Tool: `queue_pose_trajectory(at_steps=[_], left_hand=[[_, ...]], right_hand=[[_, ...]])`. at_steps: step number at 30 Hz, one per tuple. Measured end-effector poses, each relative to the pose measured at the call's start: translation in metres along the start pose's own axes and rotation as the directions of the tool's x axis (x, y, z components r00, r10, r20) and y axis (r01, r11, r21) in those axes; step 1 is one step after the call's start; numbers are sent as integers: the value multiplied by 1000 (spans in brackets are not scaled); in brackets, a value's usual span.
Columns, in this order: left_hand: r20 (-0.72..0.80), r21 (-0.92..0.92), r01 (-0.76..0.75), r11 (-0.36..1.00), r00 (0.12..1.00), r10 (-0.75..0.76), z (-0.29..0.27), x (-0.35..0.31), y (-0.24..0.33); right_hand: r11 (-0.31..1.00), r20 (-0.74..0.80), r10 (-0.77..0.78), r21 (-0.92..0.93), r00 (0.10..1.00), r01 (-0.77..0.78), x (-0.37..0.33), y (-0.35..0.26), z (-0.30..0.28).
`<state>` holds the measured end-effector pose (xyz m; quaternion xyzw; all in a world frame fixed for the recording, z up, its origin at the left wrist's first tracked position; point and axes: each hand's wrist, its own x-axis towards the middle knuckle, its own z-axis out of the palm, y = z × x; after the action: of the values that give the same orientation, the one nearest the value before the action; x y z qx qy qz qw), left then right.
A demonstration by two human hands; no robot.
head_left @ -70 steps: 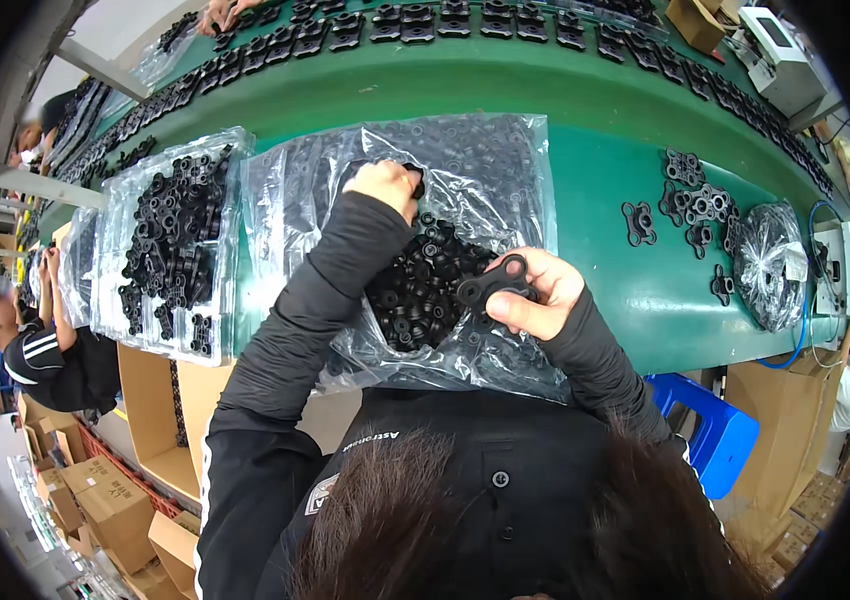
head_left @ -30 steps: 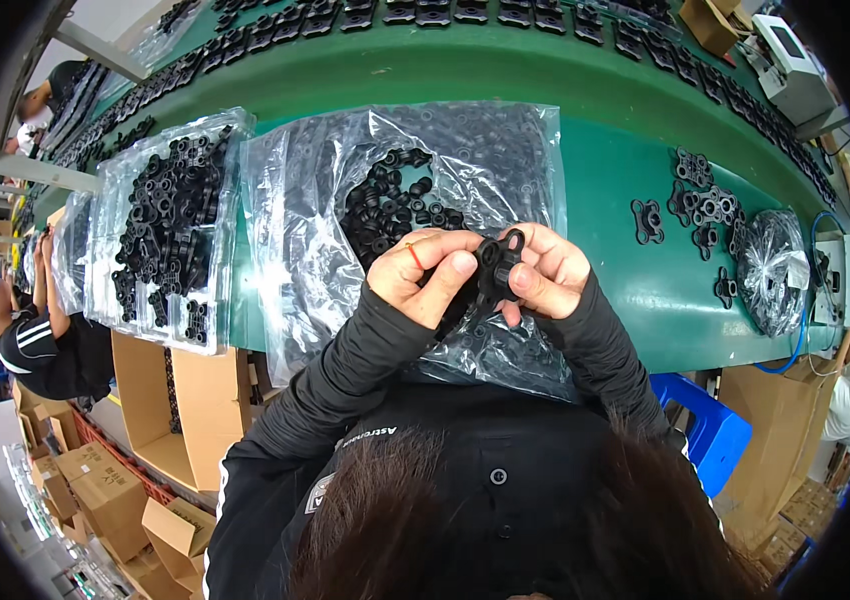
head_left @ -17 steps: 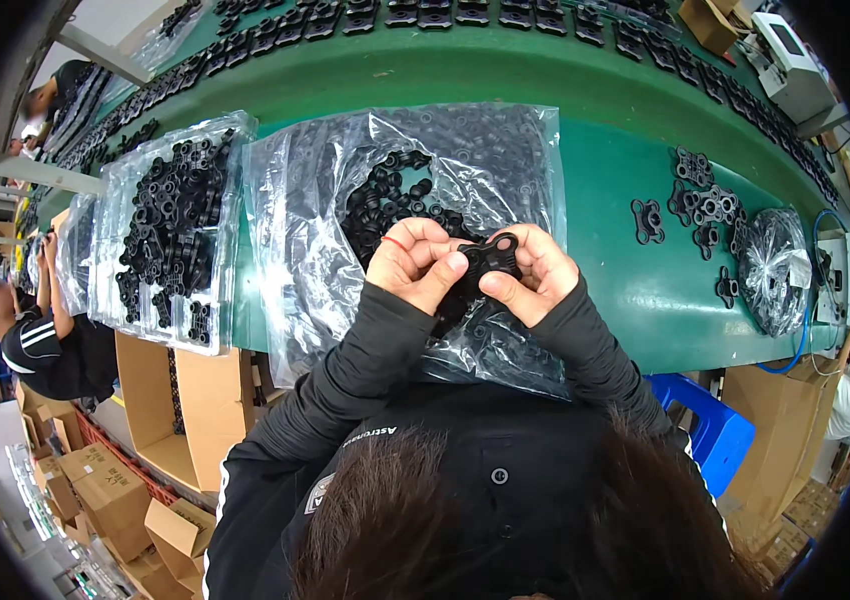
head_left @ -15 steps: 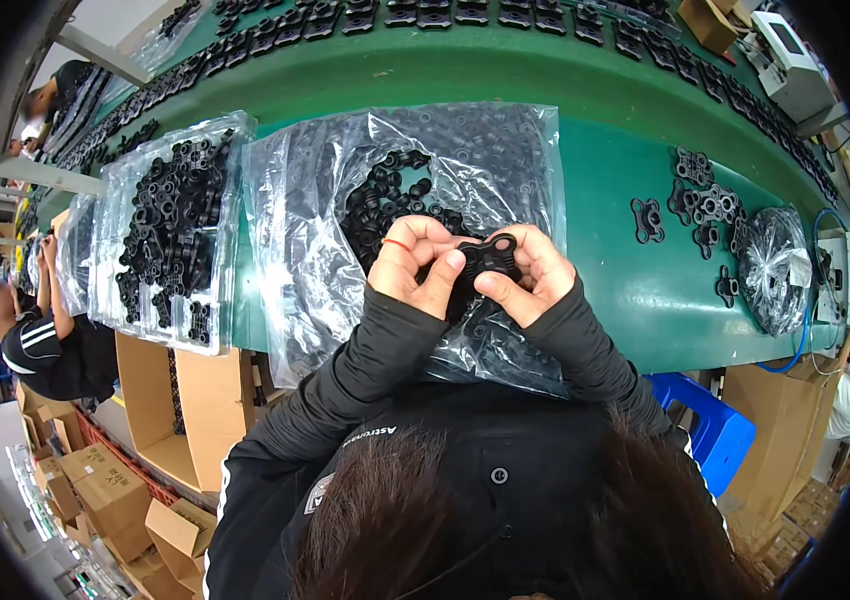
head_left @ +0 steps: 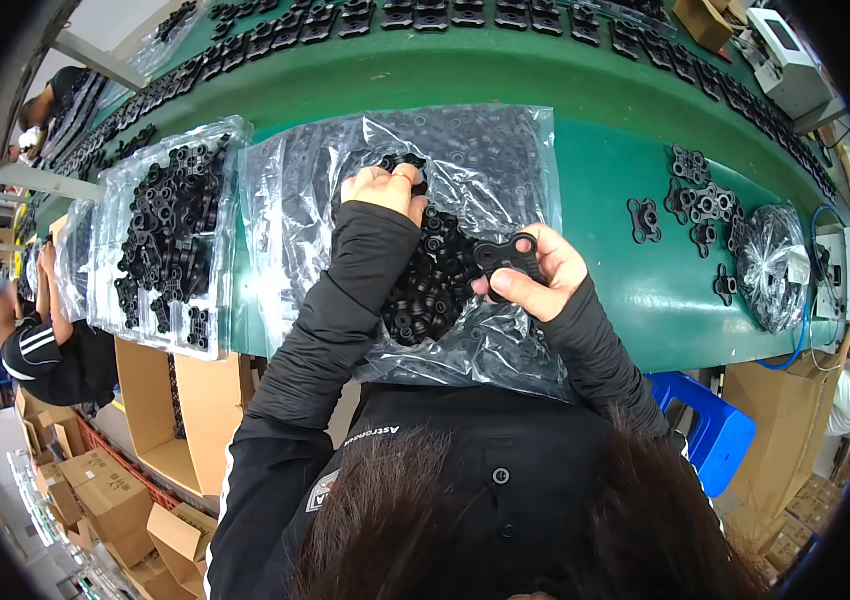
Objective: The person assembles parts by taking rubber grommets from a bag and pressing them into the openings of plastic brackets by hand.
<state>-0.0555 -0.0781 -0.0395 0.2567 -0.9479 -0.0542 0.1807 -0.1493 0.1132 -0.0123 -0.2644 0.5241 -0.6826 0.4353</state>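
In the head view, the right hand [head_left: 548, 273] pinches a black bracket [head_left: 505, 255] over the clear bag [head_left: 290, 235], beside the exposed parts [head_left: 425, 303]. The left hand [head_left: 382, 189] is toward their far end; I cannot tell its grip.

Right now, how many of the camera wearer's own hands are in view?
2. The left hand is at the opening of the clear bag, partly hidden; the right hand pinches a lobed black part over the bag's right side.

Green-topped workbench [head_left: 625, 300], opened clear plastic bag [head_left: 290, 210] of small black parts [head_left: 425, 305], clear tray [head_left: 105, 265] of black brackets [head_left: 170, 215] at left, loose black brackets [head_left: 715, 203] and bundled plastic bag [head_left: 773, 270] at right
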Motion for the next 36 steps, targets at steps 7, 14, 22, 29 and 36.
queue_pose_trajectory(at_steps=[7,14,22,29,36], left_hand=[[108,-820,288,495,927,-360,-22,-9,12],[442,-867,351,-354,870,-219,-49,-30,36],[446,-892,401,-210,859,-252,-51,-46,60],[38,-938,97,332,983,-181,-44,-51,61],[370,-904,314,-291,915,-163,-51,-52,57]], right_hand=[[995,2,80,54,997,-81,6,-14,-6],[987,-49,116,121,992,-109,7,-10,-3],[996,29,0,93,1000,-3,8,-10,10],[967,85,103,226,991,-120,5,-17,2],[995,101,31,86,994,-40,5,-17,8]])
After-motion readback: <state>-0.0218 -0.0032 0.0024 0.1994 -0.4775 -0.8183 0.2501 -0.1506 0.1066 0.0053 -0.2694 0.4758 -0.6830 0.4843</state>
